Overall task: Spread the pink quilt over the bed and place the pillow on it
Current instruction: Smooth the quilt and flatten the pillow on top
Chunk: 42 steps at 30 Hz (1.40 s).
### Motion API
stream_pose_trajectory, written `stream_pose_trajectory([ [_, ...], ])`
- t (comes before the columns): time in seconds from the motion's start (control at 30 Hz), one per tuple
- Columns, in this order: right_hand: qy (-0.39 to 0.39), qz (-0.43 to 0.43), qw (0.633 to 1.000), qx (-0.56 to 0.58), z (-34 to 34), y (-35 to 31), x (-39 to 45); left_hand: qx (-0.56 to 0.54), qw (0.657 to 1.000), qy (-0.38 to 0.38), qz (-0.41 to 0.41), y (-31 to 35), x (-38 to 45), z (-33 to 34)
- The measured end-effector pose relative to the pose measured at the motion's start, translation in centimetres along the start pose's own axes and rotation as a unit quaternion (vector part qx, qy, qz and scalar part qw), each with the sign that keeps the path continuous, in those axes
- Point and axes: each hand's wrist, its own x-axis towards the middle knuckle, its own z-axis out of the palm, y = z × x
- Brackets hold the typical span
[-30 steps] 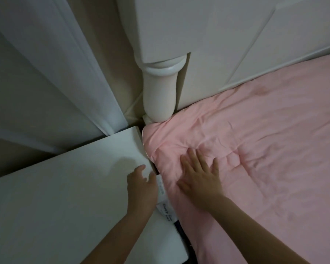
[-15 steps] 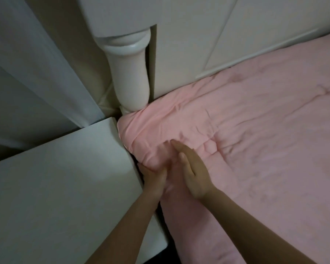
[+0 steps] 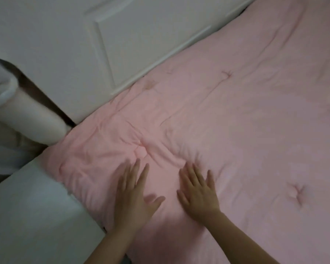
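Note:
The pink quilt (image 3: 236,130) lies spread over the bed and fills the right and middle of the view, with tufted dimples and some creases near its corner. My left hand (image 3: 133,195) rests flat on the quilt close to its left edge, fingers apart, holding nothing. A hand's width to the right, my right hand (image 3: 198,191) also lies flat and open on the quilt. No pillow is in view.
A white panelled headboard (image 3: 84,44) runs along the quilt's far edge, ending in a round white bedpost (image 3: 29,119) at the corner. A white bedside surface (image 3: 32,216) butts against the bed's left side.
Both hands let go of the bunched quilt corner and now lie flat and apart on it. The view has swung right, showing more of the quilt.

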Motion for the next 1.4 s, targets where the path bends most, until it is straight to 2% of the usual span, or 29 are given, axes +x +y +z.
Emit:
stream_pose_trajectory([
  [0.1,-0.039,0.052,0.998,-0.003,0.7,4.1,-2.3,0.115,0.981,-0.155,0.024,0.9,-1.4,2.7],
  [0.27,-0.104,0.163,0.98,0.038,1.3,10.2,-7.6,0.19,0.945,-0.264,-0.045,5.2,-3.7,4.3],
  [0.33,-0.116,0.174,0.977,0.037,1.4,12.1,-9.7,0.182,0.945,-0.271,-0.025,7.1,-4.1,4.5],
  [0.47,-0.128,0.159,0.976,0.071,2.1,15.8,-13.3,0.145,0.941,-0.299,0.073,11.3,-3.6,4.6],
  [0.53,-0.117,0.186,0.972,0.087,2.8,18.3,-15.8,0.113,0.94,-0.295,0.134,14.6,-3.3,5.2],
  [0.6,-0.132,0.225,0.959,0.111,2.9,20.4,-19.0,0.07,0.935,-0.311,0.153,17.8,-3.6,6.3],
  [0.67,-0.131,0.282,0.94,0.143,3.4,22.6,-23.4,0.077,0.911,-0.369,0.168,21.2,-5.1,8.0],
  [0.7,-0.109,0.309,0.935,0.136,4.2,23.6,-25.9,0.088,0.902,-0.38,0.183,22.7,-5.9,8.9],
  [0.77,-0.134,0.362,0.912,0.138,5.8,24.6,-31.0,0.11,0.885,-0.389,0.228,25.1,-8.1,10.1],
  [0.9,-0.136,0.404,0.896,0.122,9.7,22.8,-41.7,0.131,0.851,-0.406,0.306,27.2,-14.5,11.9],
  [0.97,-0.131,0.441,0.872,0.165,12.8,20.9,-47.2,0.15,0.831,-0.426,0.323,27.8,-18.4,12.6],
  [1.07,-0.068,0.457,0.866,0.192,15.3,18.7,-53.0,0.192,0.798,-0.457,0.343,28.3,-23.4,14.0],
  [1.2,-0.082,0.458,0.849,0.252,17.1,17.3,-57.9,0.212,0.754,-0.492,0.381,29.9,-29.1,15.9],
  [1.3,-0.079,0.421,0.868,0.252,18.5,16.8,-60.6,0.173,0.758,-0.5,0.382,30.9,-33.0,17.7],
  [1.4,-0.053,0.364,0.896,0.25,20.2,17.0,-63.1,0.156,0.753,-0.434,0.468,31.4,-36.2,19.7],
])
